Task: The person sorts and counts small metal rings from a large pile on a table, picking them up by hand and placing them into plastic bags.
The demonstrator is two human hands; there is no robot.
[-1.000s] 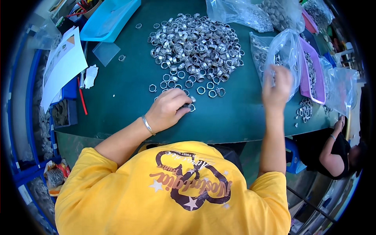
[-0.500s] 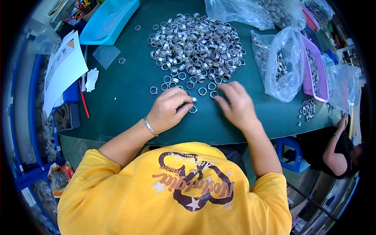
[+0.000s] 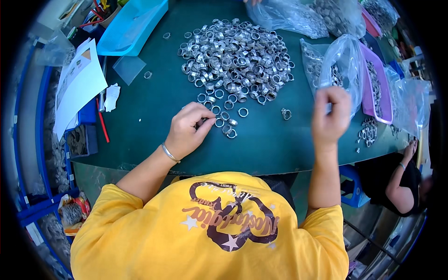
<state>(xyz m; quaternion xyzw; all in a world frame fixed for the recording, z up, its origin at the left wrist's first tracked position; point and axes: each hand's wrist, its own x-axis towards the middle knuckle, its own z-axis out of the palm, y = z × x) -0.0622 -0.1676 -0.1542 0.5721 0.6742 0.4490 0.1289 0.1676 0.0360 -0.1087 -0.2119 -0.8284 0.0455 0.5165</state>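
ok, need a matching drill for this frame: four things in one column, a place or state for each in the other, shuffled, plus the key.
Things:
1. left hand
2. right hand
3. pile of metal rings
4. blue tray

Places or states:
A. heaped on the green table, far middle
B. raised off the table beside the clear bag, blurred
C. far left corner of the table
D. resting on the table, fingers pinched at the loose rings

Pairs: 1-D, 2-B, 3-A, 4-C
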